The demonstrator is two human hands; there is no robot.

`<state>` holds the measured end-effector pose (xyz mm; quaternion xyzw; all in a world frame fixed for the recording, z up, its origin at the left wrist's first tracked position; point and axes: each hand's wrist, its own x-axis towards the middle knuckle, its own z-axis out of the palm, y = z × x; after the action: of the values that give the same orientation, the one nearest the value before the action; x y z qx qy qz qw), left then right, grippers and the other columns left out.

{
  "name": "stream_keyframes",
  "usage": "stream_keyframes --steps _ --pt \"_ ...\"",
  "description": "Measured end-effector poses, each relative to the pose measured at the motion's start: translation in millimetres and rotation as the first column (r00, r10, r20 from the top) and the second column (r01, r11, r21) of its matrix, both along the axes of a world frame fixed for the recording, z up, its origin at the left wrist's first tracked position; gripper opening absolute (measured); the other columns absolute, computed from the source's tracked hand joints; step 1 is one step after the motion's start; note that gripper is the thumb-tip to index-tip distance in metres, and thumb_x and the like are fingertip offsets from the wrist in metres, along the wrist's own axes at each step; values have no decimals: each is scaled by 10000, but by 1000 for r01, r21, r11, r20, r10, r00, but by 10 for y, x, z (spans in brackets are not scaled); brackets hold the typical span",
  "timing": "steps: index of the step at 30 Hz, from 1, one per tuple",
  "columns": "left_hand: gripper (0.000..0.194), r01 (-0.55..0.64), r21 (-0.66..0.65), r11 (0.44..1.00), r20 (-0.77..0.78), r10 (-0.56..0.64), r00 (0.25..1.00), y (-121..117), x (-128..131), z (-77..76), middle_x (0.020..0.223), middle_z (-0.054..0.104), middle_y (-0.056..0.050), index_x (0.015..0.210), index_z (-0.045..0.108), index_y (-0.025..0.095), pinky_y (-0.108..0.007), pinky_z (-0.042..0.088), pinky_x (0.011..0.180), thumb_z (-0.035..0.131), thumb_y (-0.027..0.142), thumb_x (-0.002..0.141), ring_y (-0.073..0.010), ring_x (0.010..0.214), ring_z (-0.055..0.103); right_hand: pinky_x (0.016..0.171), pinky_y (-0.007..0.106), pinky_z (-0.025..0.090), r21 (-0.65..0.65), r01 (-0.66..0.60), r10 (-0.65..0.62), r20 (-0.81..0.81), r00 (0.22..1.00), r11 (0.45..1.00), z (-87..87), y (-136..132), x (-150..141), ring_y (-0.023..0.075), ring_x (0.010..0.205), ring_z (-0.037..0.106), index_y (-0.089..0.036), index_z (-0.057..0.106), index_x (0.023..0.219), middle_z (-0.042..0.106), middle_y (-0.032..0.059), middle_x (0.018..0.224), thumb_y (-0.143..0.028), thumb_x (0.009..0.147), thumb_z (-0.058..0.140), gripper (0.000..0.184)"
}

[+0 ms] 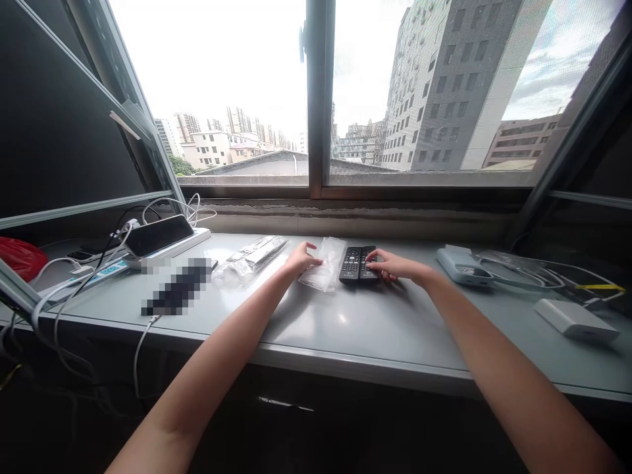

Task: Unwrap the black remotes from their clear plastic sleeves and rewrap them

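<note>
Two black remote controls [350,264] lie side by side on the grey desk, their buttons facing up. My right hand [390,265] grips the right one at its right edge, with fingertips over its buttons and the other fingers curled beside it. To the left of the remotes is a clear plastic bag [326,266], lying flat and crumpled. My left hand [302,259] is at the bag's left edge, thumb and fingers apart; its fingertips seem to touch the plastic. Further left, a bagged item [257,253] in clear wrap rests on the desk.
A phone [158,236] leans on a white power strip [200,236] among cables at left, near a blurred dark object [178,289]. At right are a pale blue device [463,266], coiled cables [523,273] and a white box [575,319]. A window frame [320,99] stands behind the desk [345,322].
</note>
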<state>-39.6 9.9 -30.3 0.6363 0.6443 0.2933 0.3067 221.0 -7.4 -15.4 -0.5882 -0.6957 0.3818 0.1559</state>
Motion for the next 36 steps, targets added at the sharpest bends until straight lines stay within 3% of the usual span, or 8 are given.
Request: stream_keyframes --steps 7,12,18,27,36 --pt "536 -48 52 998 -330 62 942 -88 14 96 1031 698 -33 1246 463 196 -270 439 757 685 320 774 -198 960 638 489 196 320 -9 10 -10 12 1000 1000 -8 6 7 104 564 498 -218 462 1114 520 -46 640 -378 916 526 263" --pt "457 -44 92 995 -484 83 871 -125 48 119 1156 656 -88 1220 501 180 -275 439 783 553 453 858 -222 1044 613 495 195 325 -7 33 -33 30 999 999 6 4 -3 102 564 496 -208 452 1080 531 -39 642 -365 911 530 244" --pt "333 -30 131 991 -661 110 742 -173 61 166 1109 672 -105 995 639 162 -285 439 774 460 427 906 -236 1028 610 498 197 315 -2 34 -34 31 999 999 30 -28 -20 106 569 487 -210 452 1064 516 -46 627 -354 910 531 225" --pt "332 -22 112 993 -707 95 701 -168 54 173 1054 692 -106 1006 678 158 -288 442 736 488 401 883 -237 991 623 496 195 307 -5 33 -33 32 999 999 48 -37 -30 102 563 481 -212 456 1061 514 -42 631 -329 933 500 179" --pt "252 -8 52 999 -693 42 719 -149 49 166 970 718 -87 908 702 178 -268 443 696 533 356 848 -225 926 647 484 184 319 8 24 -24 26 999 1000 6 -5 -6 99 557 491 -215 471 1074 535 -43 630 -362 908 539 232"
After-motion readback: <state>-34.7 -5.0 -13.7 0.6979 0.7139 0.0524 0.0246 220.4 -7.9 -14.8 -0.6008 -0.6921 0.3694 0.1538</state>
